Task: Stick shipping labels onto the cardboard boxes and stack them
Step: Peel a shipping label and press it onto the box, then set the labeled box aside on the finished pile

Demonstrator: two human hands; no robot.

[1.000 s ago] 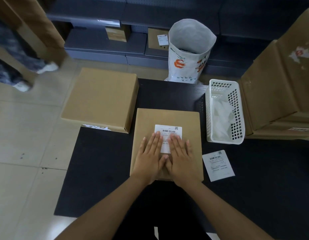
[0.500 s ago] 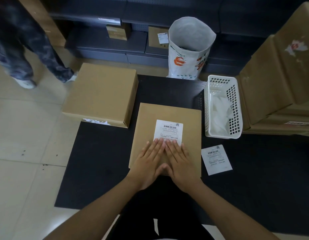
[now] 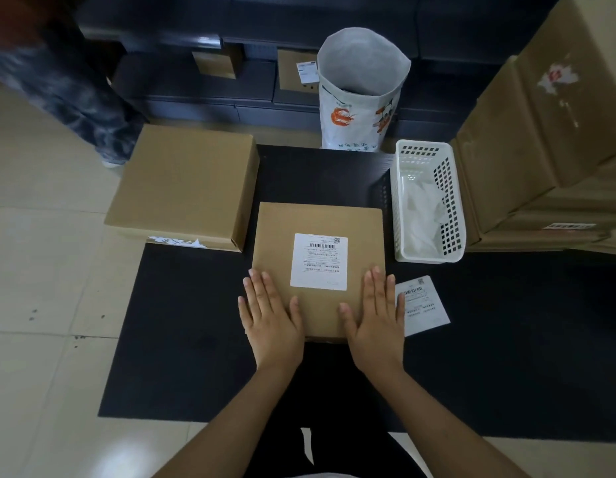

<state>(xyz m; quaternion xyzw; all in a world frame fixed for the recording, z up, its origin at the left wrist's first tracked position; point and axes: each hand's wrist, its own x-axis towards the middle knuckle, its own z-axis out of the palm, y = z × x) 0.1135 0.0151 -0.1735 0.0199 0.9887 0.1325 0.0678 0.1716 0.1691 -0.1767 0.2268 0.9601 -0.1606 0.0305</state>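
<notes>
A flat cardboard box (image 3: 316, 222) lies in the middle of the black mat (image 3: 182, 339), with a white shipping label (image 3: 319, 261) stuck on its top. My left hand (image 3: 270, 313) lies flat on the box's near left corner, fingers straight. My right hand (image 3: 375, 313) lies flat on the near right corner, fingers straight. A loose shipping label (image 3: 423, 305) rests on the mat just right of my right hand. A larger cardboard box (image 3: 182, 184) sits at the mat's far left corner.
A white perforated basket (image 3: 429, 201) holding crumpled white paper stands right of the box. Tall cardboard boxes (image 3: 541, 150) are stacked at the right. A white open sack (image 3: 361, 94) stands behind the mat. A person's legs (image 3: 75, 94) are at the far left, before dark shelves.
My hands slid down off the label and spread apart to the box's two near corners. The label is now fully uncovered. The person at the left has walked closer.
</notes>
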